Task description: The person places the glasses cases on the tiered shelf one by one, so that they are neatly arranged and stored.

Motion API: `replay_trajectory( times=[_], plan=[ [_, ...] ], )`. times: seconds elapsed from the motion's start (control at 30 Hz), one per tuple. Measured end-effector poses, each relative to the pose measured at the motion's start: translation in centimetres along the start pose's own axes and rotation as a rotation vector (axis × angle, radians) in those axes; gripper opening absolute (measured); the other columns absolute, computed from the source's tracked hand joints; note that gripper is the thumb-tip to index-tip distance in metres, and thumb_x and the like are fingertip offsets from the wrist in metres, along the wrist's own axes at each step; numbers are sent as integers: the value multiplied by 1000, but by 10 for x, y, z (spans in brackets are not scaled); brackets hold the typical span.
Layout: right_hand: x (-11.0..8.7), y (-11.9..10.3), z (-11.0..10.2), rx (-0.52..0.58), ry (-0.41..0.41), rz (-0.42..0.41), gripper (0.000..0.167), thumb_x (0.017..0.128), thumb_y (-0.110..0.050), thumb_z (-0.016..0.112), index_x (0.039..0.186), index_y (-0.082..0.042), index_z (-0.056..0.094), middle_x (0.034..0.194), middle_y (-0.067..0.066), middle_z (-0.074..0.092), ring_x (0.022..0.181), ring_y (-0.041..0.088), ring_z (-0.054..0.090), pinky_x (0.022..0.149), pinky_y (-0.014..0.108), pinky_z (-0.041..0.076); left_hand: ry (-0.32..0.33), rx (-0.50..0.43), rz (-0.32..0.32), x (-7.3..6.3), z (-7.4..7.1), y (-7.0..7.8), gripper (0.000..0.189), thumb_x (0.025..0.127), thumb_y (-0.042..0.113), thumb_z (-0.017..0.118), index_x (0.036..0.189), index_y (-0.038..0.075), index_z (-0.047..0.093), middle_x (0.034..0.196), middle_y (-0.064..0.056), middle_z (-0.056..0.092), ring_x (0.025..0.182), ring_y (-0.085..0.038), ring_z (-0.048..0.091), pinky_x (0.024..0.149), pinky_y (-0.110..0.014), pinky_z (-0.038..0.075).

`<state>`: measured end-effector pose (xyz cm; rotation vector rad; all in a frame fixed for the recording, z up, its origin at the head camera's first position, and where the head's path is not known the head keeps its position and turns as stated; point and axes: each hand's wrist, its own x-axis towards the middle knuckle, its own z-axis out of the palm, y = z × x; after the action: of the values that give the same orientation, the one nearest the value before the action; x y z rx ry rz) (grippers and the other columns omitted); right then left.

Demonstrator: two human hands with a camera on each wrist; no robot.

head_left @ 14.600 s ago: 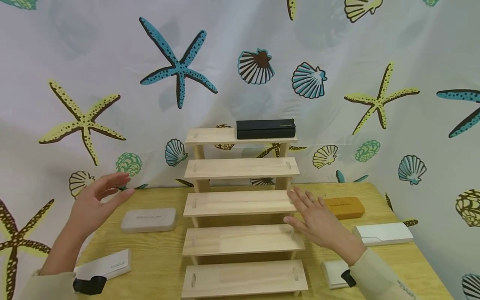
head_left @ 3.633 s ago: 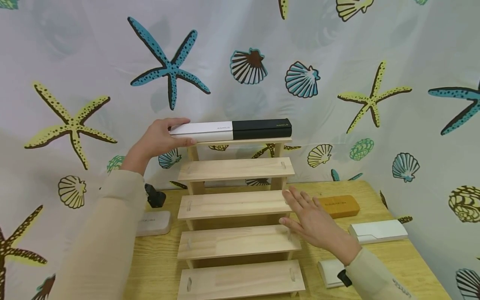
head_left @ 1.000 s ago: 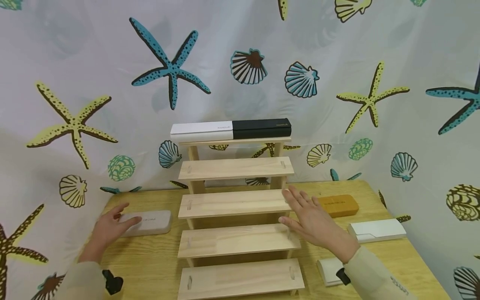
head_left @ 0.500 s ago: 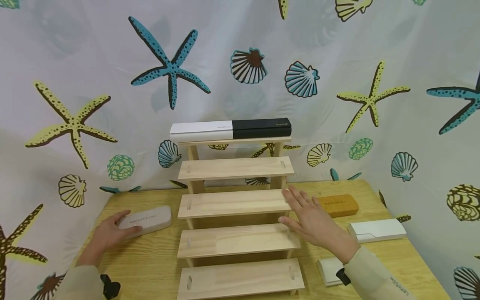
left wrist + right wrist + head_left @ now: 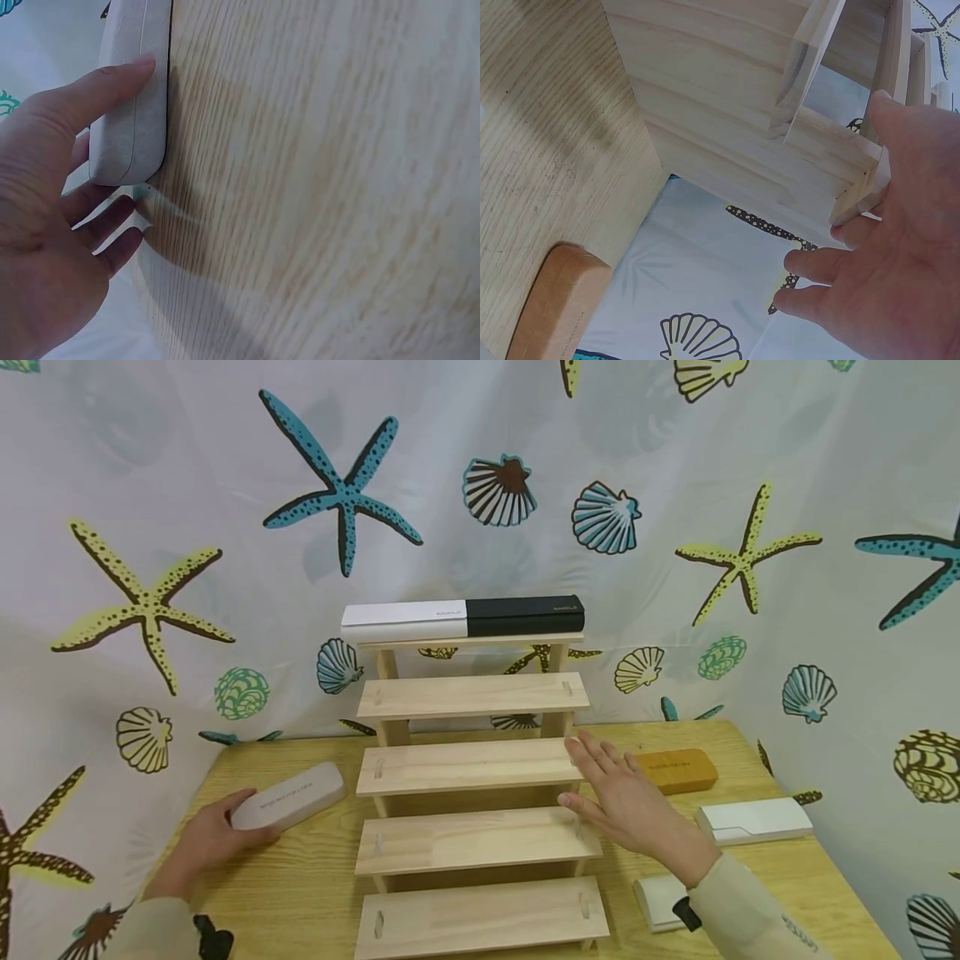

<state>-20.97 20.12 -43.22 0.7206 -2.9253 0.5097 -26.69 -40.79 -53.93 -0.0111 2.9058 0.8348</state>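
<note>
Head: left hand (image 5: pixel 213 833) is gripping grey case (image 5: pixel 288 797) by its near end, left of wooden stand (image 5: pixel 472 765); long axis is slanting away rightward. Left wrist: thumb is pressing its side. Right wrist: right hand (image 5: pixel 911 232) is touching stand, fingers extending.

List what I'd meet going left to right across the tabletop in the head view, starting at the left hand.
Left hand, grey case, wooden stepped rack, orange case, rightmost white case.
</note>
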Motion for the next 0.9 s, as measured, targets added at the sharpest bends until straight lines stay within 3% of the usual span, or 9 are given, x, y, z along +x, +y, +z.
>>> replay_trajectory(
  times=[0.13,0.3,0.53,0.67,0.9],
  plan=[
    [1,-1,0,2,-3,-2,80,107,-46,58,168,-5,24,173,23,23,153,54,34,119,74,27,14,-29,-13,-3,-1,-1,97,85,54,85,150,-8,49,145,-37,56,122,-44,61,95,-51,51],
    [1,-2,0,9,-12,-1,81,108,-46,57,168,-5,23,174,23,22,153,54,33,119,75,27,17,-63,-44,-6,-3,-4,100,84,56,86,152,-7,49,146,-35,55,121,-41,60,90,-41,51],
    [-2,-2,-1,10,-5,5,80,108,-45,58,168,-5,24,173,24,22,153,56,32,119,75,26,16,-84,-32,-8,-11,-2,99,83,59,85,152,-4,51,142,-31,60,115,-31,61,80,-28,51],
    [-2,-1,-1,17,-8,-2,80,108,-45,57,168,-5,24,173,24,22,153,56,32,119,76,26,30,-84,-22,-16,-24,6,98,84,57,85,153,-3,50,140,-30,61,106,-20,62,74,-24,52],
    [0,-1,1,-4,-2,-3,81,107,-46,58,168,-5,23,173,24,23,153,54,34,119,74,28,92,-90,87,-27,-49,35,89,83,47,90,150,-1,56,135,-28,65,94,-1,58,72,-20,52]
  ],
)
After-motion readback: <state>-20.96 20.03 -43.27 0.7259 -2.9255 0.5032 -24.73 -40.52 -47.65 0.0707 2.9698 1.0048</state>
